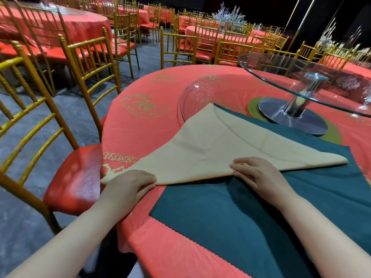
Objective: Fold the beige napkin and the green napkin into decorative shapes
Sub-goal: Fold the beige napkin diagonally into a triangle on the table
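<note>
Head camera looks down on a round table (144,125) in red cloth with gold prints. The beige napkin (210,145) lies near the table's front edge, folded into a broad flat triangle. Its long folded edge runs across in front of the person, from a corner at the table's left rim to a sharp corner far to the right, rising slightly that way. Its apex points away from the person, toward the glass turntable (281,77) on its metal stand. The cloth is smooth and pale, with faint creases and a finely zigzagged border on its left side.

Beneath it the green napkin (230,217) is spread out flat in a single dark layer with zigzag-cut edges. One corner points left toward the red-seated gold chair (74,177). The beige triangle covers its middle and hangs past it on the left, onto the red cloth.

The left hand (128,187) rests on the beige napkin's left corner, fingers together and lightly bent, pressing the fold down. The right hand (259,173) lies palm down at the middle of the long edge, fingers stretched leftward onto the beige cloth. I cannot tell whether its thumb goes under the fold.
</note>
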### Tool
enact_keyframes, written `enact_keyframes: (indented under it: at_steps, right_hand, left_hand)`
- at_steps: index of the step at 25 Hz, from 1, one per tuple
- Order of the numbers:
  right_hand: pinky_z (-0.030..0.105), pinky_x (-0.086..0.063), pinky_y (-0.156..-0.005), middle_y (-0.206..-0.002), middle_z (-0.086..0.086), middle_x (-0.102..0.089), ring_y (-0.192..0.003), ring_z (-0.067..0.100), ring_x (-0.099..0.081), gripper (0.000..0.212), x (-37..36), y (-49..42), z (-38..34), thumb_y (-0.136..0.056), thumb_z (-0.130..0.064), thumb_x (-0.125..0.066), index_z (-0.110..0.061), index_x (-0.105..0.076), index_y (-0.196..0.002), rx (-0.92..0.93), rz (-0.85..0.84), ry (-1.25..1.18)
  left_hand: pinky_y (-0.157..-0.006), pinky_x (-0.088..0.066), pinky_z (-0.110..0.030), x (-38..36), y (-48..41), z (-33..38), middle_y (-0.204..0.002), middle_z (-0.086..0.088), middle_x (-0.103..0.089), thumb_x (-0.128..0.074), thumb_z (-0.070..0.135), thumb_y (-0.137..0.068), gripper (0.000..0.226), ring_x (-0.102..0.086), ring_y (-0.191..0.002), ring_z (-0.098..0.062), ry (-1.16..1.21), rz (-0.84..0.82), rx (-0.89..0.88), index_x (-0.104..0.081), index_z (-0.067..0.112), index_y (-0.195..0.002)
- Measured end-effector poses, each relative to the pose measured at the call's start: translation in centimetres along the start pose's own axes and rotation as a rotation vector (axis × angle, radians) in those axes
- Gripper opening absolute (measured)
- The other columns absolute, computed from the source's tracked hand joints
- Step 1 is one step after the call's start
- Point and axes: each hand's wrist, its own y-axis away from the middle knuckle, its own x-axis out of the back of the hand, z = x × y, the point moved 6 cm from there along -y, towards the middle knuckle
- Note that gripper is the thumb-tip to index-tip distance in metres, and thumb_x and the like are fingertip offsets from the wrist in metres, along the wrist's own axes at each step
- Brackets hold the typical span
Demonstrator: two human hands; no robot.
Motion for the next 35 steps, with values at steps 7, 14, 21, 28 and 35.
enact_keyframes:
  at_steps: [7,14,21,28,35]
  right_hand:
    - [0.032,-0.043,-0.091,-0.084,-0.002,-0.071,-0.07,0.02,-0.067,0.028,0.0,1.0,-0.2,-0.089,-0.021,-0.044,-0.014,-0.07,-0.089,0.092,0.112,0.222]
    - [0.034,-0.034,-0.1,-0.074,-0.006,-0.069,-0.06,0.016,-0.065,0.031,2.3,3.4,-2.2,-0.091,-0.026,-0.043,-0.015,-0.071,-0.08,0.151,0.106,0.287]
    - [0.027,-0.014,-0.11,-0.128,-0.012,-0.057,-0.117,-0.004,-0.041,0.064,-0.8,1.6,-10.2,-0.09,-0.061,-0.015,-0.027,-0.058,-0.123,-0.027,-0.173,0.017]
    - [0.03,-0.015,-0.113,-0.156,0.002,-0.015,-0.143,0.014,-0.012,0.06,-7.5,-3.0,-18.1,-0.091,-0.039,-0.009,-0.021,-0.02,-0.147,-0.091,-0.321,-0.294]
    - [0.035,0.003,-0.113,-0.157,0.0,0.011,-0.144,0.015,0.008,0.065,-9.7,-2.2,-17.9,-0.083,-0.051,0.008,-0.035,0.008,-0.146,-0.143,-0.41,-0.11]
  left_hand:
    - [-0.063,-0.052,-0.019,0.1,0.7,0.0,-0.089,0.006,-0.072,-0.061,0.023,-0.075,0.019,-0.066,-0.08,-0.011,-0.041,0.038,-0.075,-0.074,0.019,-0.088]
    - [-0.055,-0.05,-0.021,1.1,2.4,-0.9,-0.085,0.005,-0.068,-0.053,0.024,-0.079,0.022,-0.053,-0.078,-0.007,-0.021,0.039,-0.19,-0.065,0.024,-0.097]
    - [-0.056,-0.047,-0.026,2.0,4.1,0.4,-0.091,0.014,-0.043,-0.068,0.014,-0.071,0.029,-0.043,-0.078,-0.01,-0.049,-0.002,-0.225,-0.061,0.026,-0.096]
    - [-0.062,-0.045,-0.025,1.8,4.8,0.6,-0.078,0.009,-0.055,-0.038,0.043,-0.084,0.037,-0.048,-0.074,-0.005,0.052,-0.029,0.002,-0.069,0.022,-0.085]
    - [-0.073,-0.053,-0.033,0.1,5.1,1.8,-0.103,-0.005,-0.064,-0.037,0.037,-0.078,0.044,-0.041,-0.093,-0.017,-0.132,0.099,0.206,-0.05,0.013,-0.113]
